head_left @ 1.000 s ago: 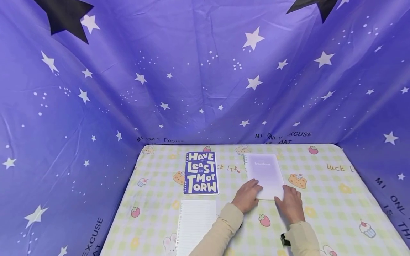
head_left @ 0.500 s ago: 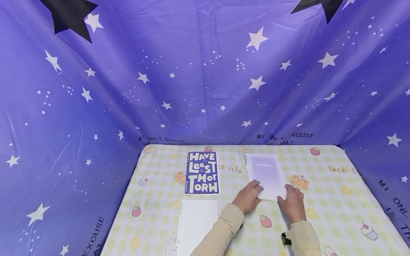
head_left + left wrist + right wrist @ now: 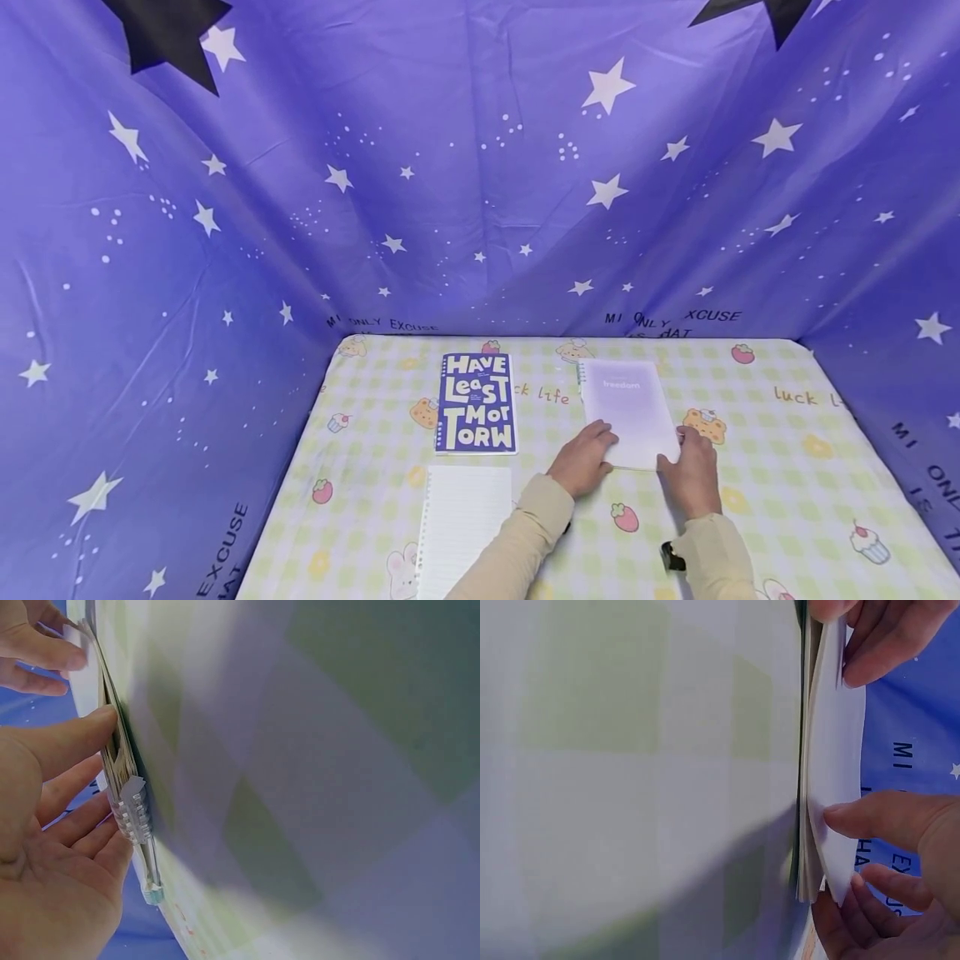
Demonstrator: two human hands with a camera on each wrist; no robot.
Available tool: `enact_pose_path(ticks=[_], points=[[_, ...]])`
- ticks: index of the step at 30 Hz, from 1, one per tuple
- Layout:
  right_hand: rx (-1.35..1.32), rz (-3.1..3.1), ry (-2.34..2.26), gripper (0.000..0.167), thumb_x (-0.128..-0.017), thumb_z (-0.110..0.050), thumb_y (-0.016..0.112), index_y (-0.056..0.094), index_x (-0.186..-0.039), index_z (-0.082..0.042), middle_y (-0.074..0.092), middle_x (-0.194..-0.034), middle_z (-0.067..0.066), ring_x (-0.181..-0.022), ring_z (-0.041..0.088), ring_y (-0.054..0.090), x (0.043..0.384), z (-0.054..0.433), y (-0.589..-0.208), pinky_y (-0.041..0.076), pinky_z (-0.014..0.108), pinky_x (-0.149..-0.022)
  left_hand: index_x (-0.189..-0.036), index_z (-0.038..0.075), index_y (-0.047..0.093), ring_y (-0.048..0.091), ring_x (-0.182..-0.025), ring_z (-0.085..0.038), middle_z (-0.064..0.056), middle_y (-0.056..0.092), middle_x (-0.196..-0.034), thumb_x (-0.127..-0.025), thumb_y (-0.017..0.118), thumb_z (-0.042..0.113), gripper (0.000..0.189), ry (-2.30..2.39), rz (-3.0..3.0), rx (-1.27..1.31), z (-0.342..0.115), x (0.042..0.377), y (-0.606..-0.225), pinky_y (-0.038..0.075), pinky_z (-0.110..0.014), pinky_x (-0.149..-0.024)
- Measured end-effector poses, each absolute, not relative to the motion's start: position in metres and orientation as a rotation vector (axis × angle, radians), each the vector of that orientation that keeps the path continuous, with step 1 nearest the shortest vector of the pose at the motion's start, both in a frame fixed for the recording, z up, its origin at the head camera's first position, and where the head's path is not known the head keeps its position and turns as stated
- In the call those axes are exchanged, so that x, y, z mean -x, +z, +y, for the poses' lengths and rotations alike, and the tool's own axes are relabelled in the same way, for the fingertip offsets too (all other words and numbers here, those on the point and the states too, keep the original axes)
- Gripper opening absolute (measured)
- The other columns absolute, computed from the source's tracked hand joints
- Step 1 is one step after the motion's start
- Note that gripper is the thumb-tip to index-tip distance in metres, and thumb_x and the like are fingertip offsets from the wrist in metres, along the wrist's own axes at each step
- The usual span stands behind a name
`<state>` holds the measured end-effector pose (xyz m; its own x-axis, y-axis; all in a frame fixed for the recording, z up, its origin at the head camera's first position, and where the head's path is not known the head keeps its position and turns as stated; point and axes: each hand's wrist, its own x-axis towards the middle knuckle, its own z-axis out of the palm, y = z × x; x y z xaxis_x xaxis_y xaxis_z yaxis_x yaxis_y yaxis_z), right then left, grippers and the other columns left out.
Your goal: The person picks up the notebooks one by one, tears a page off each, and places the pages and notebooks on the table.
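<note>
A lilac spiral notebook marked "freedom" (image 3: 624, 404) lies on the right half of the table, its rings along the left edge. My left hand (image 3: 583, 460) rests its fingers on the notebook's near left part. In the left wrist view, that hand's thumb (image 3: 94, 731) touches the page edges beside the rings (image 3: 133, 814). At the near right corner, my right hand (image 3: 690, 471) pinches the cover between thumb and fingers. The right wrist view shows the cover (image 3: 836, 757) standing slightly apart from the pages (image 3: 808, 847) there.
A blue notebook with large cream lettering (image 3: 477, 404) lies closed at the left. Nearer the front, a lined white page with punched holes (image 3: 465, 517) is partly covered by the left sleeve (image 3: 517, 546). Purple star-printed curtains (image 3: 480, 167) surround the patterned tablecloth (image 3: 780, 475).
My right hand has edged slightly right at the notebook's corner. The left hand stays on the near left part. The head view has shifted a little.
</note>
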<state>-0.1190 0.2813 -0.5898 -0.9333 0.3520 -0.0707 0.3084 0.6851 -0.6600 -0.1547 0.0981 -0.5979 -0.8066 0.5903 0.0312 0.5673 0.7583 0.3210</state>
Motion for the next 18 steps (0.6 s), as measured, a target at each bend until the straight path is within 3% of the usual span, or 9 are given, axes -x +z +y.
enact_pose_path(ticks=[8,13,18], points=[[0.610,-2.747,1.199,0.059,-0.087,-0.002,0.062,0.036,-0.137,0.017,0.044,-0.121,0.031,-0.114,0.048,0.044,0.1205,0.2841,-0.5872,0.034,0.062,-0.105,-0.131,0.018,0.062,0.038,-0.143,-0.009,0.003,0.051,-0.147,-0.089,0.074,0.024,0.044,0.498,2.876,-0.943,0.0983,0.1545,-0.5963,0.030,-0.016,-0.116],[0.614,-2.691,1.276,0.063,-0.088,-0.004,0.062,0.034,-0.140,0.017,0.045,-0.118,0.028,-0.110,0.044,0.049,0.1218,0.2856,-0.5855,0.041,0.055,-0.099,-0.131,0.018,0.062,0.038,-0.143,-0.009,0.003,0.051,-0.147,-0.088,0.075,0.024,0.045,0.520,2.870,-0.927,0.0975,0.1544,-0.5955,0.031,-0.016,-0.115],[0.638,-2.692,1.331,0.057,-0.089,-0.007,0.063,0.043,-0.138,0.014,0.051,-0.117,0.026,-0.101,0.034,0.052,0.1224,0.2872,-0.5814,0.045,0.030,-0.083,-0.132,0.018,0.061,0.037,-0.143,-0.008,0.003,0.050,-0.148,-0.088,0.075,0.024,0.046,0.550,2.864,-0.917,0.0974,0.1553,-0.5982,0.030,-0.015,-0.116]])
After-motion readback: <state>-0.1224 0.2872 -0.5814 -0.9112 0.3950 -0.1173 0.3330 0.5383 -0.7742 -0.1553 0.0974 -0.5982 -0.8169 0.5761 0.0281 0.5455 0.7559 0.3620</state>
